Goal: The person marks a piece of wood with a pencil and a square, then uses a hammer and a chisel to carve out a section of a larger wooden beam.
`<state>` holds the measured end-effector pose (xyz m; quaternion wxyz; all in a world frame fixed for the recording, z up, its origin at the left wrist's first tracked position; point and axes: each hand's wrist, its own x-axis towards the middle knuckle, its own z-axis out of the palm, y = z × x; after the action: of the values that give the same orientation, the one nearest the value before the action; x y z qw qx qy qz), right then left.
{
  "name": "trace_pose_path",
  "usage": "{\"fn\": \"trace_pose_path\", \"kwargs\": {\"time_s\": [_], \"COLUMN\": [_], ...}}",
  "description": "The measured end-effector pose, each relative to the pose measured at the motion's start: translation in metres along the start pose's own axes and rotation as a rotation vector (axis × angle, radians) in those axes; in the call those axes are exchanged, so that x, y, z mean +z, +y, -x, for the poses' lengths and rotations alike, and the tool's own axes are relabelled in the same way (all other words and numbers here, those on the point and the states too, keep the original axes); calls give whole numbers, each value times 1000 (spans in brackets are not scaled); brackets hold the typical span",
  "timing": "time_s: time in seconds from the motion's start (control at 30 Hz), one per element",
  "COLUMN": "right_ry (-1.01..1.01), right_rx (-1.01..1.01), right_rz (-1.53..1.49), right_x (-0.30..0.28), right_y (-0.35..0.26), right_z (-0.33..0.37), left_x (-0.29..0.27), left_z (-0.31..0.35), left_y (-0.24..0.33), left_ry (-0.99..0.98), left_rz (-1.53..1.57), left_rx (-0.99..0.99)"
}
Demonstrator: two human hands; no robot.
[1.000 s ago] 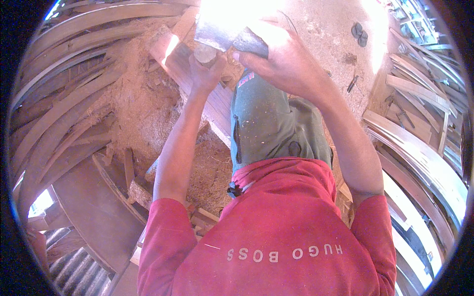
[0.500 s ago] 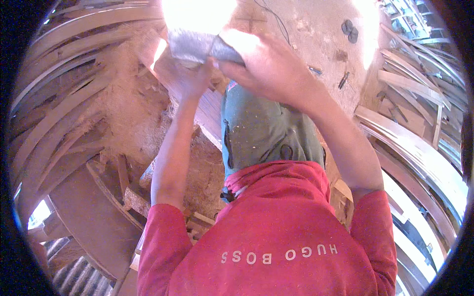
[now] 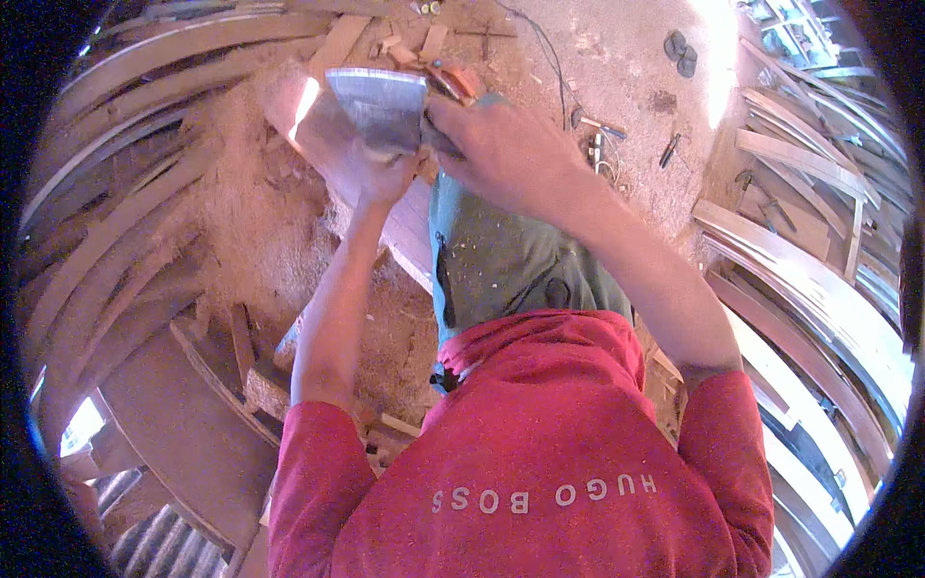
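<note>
A broad grey metal blade point(image 3: 378, 104), flared like an axe or adze head, is held up beyond my knees with its bright edge pointing away. My left hand point(image 3: 385, 175) grips its narrow lower end from below. At the blade's right side is my right hand point(image 3: 511, 149), its fingers bent around a small grey piece that I cannot make out. Under my hands a wooden plank point(image 3: 409, 231) runs beside my legs.
Curved timber strips point(image 3: 125, 72) are stacked at the left, and more boards point(image 3: 790, 260) at the right. A hammer point(image 3: 601, 123), pliers point(image 3: 670, 150) and a dark cable point(image 3: 549, 48) lie on the dusty floor. Wood offcuts point(image 3: 434, 41) and an orange-handled tool point(image 3: 461, 81) lie ahead.
The bright glare on the blade has gone, and its face and edge now show. My right hand has moved slightly down and nearer, uncovering the hammer and the orange tool.
</note>
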<state>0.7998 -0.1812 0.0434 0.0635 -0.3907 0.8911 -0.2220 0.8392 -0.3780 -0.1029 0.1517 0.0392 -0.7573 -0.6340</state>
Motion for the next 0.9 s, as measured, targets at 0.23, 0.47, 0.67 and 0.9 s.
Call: {"fn": "trace_pose_path", "kwargs": {"time_s": [0.23,0.47,0.67,0.9], "right_ry": [296,216,209,208], "right_rx": [-190,-79,-78,-87], "right_rz": [-139,-242,-223,-221], "right_x": [-6,-21,-22,-20], "right_y": [7,5,6,6], "right_z": [-1,-14,-16,-21], "left_x": [-17,-10,-26,-10], "left_z": [-33,-44,-44,-37], "left_y": [-5,-1,-11,7], "left_ry": [380,431,263,286], "left_rz": [-154,-209,-675,-91], "left_rx": [258,156,-58,15]}}
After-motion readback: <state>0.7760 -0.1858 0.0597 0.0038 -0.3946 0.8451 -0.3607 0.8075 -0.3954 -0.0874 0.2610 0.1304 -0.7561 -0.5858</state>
